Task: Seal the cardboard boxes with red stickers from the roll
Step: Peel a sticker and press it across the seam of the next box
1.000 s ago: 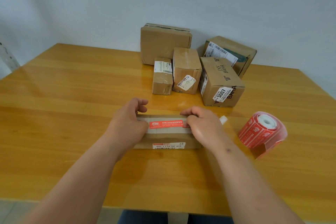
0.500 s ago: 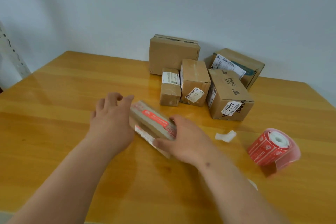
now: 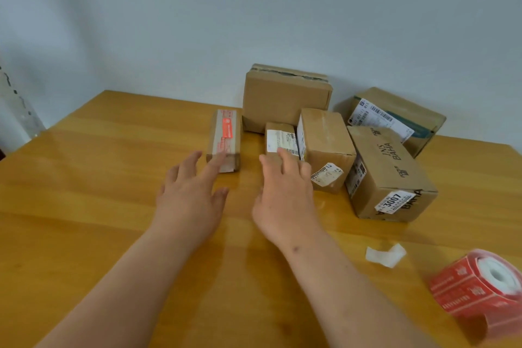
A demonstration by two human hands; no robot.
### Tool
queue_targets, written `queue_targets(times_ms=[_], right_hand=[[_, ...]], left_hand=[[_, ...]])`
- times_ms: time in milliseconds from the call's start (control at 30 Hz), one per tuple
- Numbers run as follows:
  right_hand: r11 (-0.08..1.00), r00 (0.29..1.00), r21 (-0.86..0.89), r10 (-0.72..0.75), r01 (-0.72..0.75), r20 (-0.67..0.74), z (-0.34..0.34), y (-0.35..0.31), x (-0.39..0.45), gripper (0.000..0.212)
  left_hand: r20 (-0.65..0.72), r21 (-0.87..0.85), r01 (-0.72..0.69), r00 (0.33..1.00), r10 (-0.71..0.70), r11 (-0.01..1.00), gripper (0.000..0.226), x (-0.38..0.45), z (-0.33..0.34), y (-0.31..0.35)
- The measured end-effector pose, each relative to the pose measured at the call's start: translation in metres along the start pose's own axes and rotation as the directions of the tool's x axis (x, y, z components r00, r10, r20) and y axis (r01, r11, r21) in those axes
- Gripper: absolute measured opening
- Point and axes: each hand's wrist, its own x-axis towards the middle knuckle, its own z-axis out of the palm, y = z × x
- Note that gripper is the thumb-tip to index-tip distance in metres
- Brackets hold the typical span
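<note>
Six cardboard boxes point(image 3: 285, 99), one sticker roll point(image 3: 480, 288), one backing scrap point(image 3: 385, 256), two hands point(image 3: 189, 198).

This looks like a small parcel-packing corner in a plain room rather than a fitted workplace: a glossy honey-coloured wooden table point(image 3: 84, 192) is pushed up against a bare pale grey-blue painted wall point(image 3: 254, 8). A cluster of brown cardboard shipping boxes point(image 3: 324, 135) with white printed barcode labels sits at the back (one marked "3007"), and a roll of red printed stickers point(image 3: 477, 288) lies at the near right beside a scrap of white backing paper point(image 3: 384, 256).
</note>
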Motion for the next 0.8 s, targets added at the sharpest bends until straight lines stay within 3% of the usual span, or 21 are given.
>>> queue_targets(times_ms=[67, 200, 367, 433, 567, 667, 800], right_hand=[[0.997, 0.996, -0.071, 0.039, -0.033, 0.085, 0.002, 0.010, 0.010, 0.073], [0.991, 0.983, -0.133, 0.009, 0.016, 0.181, 0.012, 0.023, 0.011, 0.077], [0.992, 0.997, -0.100, -0.068, 0.072, 0.042, 0.001, 0.029, -0.016, 0.046], [0.990, 0.996, -0.113, -0.085, 0.082, -0.026, -0.007, 0.032, -0.032, 0.042], [0.987, 0.995, -0.159, -0.050, 0.035, -0.091, -0.021, 0.041, -0.062, 0.034], [0.997, 0.999, -0.072, -0.041, 0.040, -0.001, -0.031, 0.049, -0.076, 0.022], [0.993, 0.982, 0.087, -0.093, 0.079, 0.167, -0.050, 0.059, -0.096, 0.029]], left_hand=[[-0.083, 0.035, -0.125, 0.988, 0.127, 0.992, 0.056, -0.002, 0.005, 0.011], [-0.008, -0.071, -0.164, 0.986, 0.164, 0.984, 0.051, -0.004, 0.017, 0.024], [0.074, -0.426, -0.144, 0.978, 0.193, 0.893, 0.052, -0.014, 0.018, 0.042], [0.049, -0.502, -0.121, 0.985, 0.168, 0.856, 0.051, -0.022, 0.016, 0.048], [-0.066, -0.456, -0.119, 0.993, 0.100, 0.882, 0.049, -0.041, 0.013, 0.054], [-0.083, -0.385, -0.134, 0.990, 0.110, 0.913, 0.051, -0.058, 0.008, 0.060], [0.008, -0.239, -0.174, 0.983, 0.182, 0.955, 0.070, -0.076, -0.002, 0.063]])
